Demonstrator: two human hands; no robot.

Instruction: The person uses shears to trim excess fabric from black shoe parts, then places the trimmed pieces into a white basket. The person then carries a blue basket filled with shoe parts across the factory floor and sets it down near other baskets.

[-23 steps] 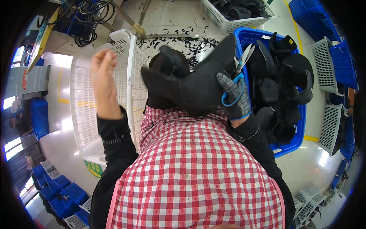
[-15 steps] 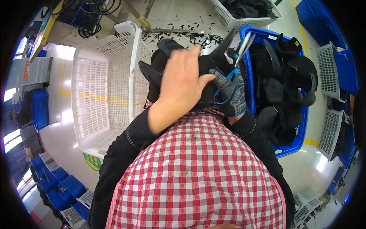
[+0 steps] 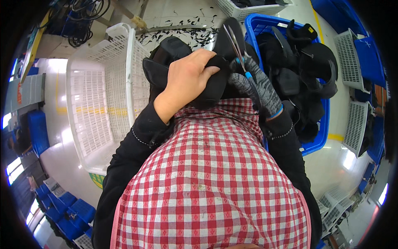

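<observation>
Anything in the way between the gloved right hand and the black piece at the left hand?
Nothing visible stands between them: the right hand, holding scissors, is right beside the black piece that the left hand grips. Whether they touch is unclear.

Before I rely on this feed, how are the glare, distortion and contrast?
Head view: fisheye curves straight edges near the rim, and the corners are black; head view: glare patches on the pale floor; head view: the black piece at the left hand blends into its dark neighbours, hiding some edges.
</observation>
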